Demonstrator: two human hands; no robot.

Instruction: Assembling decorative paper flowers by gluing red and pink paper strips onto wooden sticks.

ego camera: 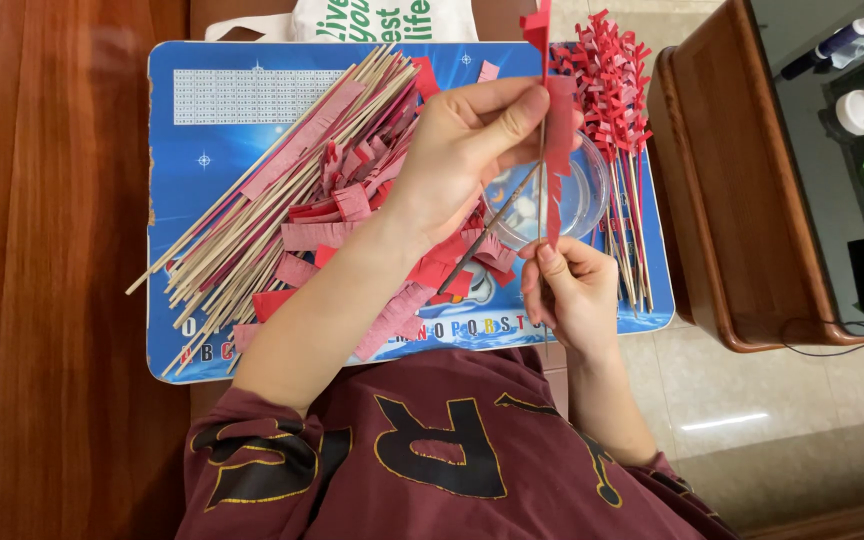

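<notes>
**Two hands working a red paper strip onto a thin stick**

View from the head camera, looking down over a blue lap tray (192, 120). The left hand (467, 150) is raised above the tray, thumb and fingers closed in a pinch on a fringed red paper strip (558, 140) that hangs upright against a thin wooden stick (542, 180). The right hand (572, 290) sits lower and nearer the body, fingers curled and thumb pressed to the lower part of the same stick, where the strip's bottom end meets it. Stick and strip stand nearly vertical between the two hands, above a clear round dish (587, 195) on the tray's right half.

On the tray's left half lies a fanned heap of bare sticks (252, 230) mixed with loose red fringed paper pieces (337, 200). Along the right edge lies a bundle of finished sticks (614, 90) whose red curled tops point away from the person. A dark thin tool (487, 235) slants from below the left hand toward the dish. A wooden cabinet (722, 200) stands to the right of the tray. The person wears a maroon sweatshirt (432, 450).
</notes>
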